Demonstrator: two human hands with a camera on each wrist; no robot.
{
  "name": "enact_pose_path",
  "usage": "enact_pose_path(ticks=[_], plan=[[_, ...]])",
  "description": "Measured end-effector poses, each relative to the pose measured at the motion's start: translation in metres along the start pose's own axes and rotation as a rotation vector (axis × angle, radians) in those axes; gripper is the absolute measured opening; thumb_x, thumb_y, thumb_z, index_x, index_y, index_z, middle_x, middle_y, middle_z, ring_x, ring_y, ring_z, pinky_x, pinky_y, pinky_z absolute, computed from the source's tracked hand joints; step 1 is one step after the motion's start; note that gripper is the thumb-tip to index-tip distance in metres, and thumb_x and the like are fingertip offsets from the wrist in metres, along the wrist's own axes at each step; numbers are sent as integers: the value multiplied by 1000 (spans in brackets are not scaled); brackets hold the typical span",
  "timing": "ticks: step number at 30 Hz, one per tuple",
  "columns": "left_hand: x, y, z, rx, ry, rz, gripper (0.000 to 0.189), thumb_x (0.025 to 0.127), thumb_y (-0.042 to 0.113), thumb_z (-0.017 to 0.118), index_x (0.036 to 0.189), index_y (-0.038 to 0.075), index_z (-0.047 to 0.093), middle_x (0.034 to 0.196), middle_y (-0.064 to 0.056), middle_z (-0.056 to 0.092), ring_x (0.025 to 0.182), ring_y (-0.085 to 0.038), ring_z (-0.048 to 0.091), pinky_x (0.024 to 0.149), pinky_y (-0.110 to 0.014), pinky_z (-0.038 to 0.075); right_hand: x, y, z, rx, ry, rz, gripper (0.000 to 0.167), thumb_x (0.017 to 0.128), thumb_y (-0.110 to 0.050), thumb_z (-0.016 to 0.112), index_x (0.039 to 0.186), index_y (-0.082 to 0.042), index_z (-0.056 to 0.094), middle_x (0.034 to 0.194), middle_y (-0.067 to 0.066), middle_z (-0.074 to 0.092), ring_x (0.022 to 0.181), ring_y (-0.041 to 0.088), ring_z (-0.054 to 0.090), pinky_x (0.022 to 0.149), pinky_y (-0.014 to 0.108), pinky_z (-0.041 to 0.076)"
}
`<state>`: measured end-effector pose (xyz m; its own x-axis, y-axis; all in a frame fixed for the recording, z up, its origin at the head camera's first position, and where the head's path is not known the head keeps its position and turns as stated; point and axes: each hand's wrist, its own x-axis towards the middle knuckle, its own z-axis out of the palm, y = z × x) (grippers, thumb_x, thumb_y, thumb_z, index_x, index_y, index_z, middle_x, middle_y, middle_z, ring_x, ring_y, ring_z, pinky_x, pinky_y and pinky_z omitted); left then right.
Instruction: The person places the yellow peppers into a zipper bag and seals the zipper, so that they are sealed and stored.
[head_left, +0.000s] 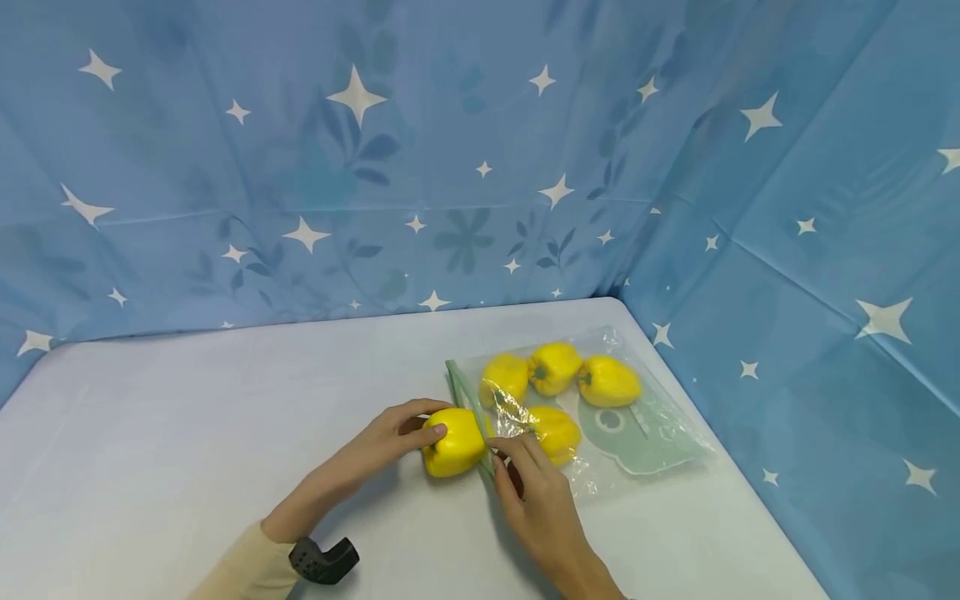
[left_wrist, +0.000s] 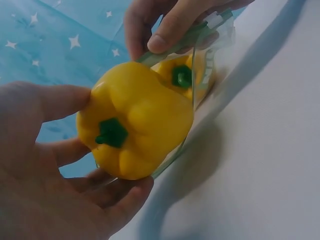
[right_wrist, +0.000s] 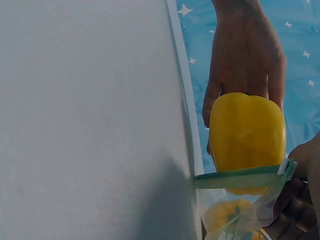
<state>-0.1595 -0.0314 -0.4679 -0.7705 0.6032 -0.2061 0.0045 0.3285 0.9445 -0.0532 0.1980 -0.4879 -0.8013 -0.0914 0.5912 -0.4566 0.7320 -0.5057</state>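
Note:
My left hand [head_left: 397, 433] grips a yellow bell pepper [head_left: 454, 442] with a green stem, thumb and fingers spread round its sides. The pepper is right at the mouth of a clear zip bag [head_left: 600, 479] with a green slider strip. In the right wrist view, the far end of the pepper [right_wrist: 247, 132] overlaps the green strip [right_wrist: 240, 178] and shows partly behind the clear film. My right hand [head_left: 543, 500] pinches the bag's edge near the white slider [right_wrist: 284, 166]. Inside the bag lie several more yellow peppers [head_left: 609, 382].
The bag lies on a white table [head_left: 187, 433], with a green printed figure [head_left: 637, 446] on its film. Behind and to the right hangs a blue curtain [head_left: 420, 150] with white stars. A black wrist device [head_left: 324, 561] sits by the left sleeve [head_left: 251, 567].

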Motion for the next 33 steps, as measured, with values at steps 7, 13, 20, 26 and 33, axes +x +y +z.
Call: enact_pose_path(ticks=[7,13,20,26,33], plan=[[9,1,2,-3,-82,24,46,105,42,60,147,24,59,156,-5,54,145,-34,48,119,-64,37,0,0,0,4,30,-19,32,89,7,75,115,-12,70,98,-9,61,73,-3,48,59,6,42],[11,-2,4,17,-133,10,49,105,41,57,150,22,57,152,-9,55,133,-30,50,98,-46,50,-1,1,1,18,37,-39,33,89,8,74,116,-11,70,99,-8,62,73,-3,48,57,8,43],[12,-5,11,-24,-110,15,48,105,38,58,148,17,58,140,-11,61,113,-23,57,87,-35,57,-1,1,3,28,43,-50,31,89,8,75,115,-10,70,99,-7,61,72,-2,48,57,9,43],[14,-5,23,-65,-42,40,52,105,39,60,149,13,57,138,-13,64,107,-20,64,86,-33,59,0,0,2,28,48,-56,36,86,12,76,115,-8,70,98,-5,62,71,-3,48,59,5,41],[18,-8,30,-43,4,67,55,105,38,60,151,8,54,136,-16,66,109,-20,65,88,-33,57,1,1,2,48,41,-59,29,92,6,73,117,-9,70,100,0,65,71,-3,49,60,4,41]])
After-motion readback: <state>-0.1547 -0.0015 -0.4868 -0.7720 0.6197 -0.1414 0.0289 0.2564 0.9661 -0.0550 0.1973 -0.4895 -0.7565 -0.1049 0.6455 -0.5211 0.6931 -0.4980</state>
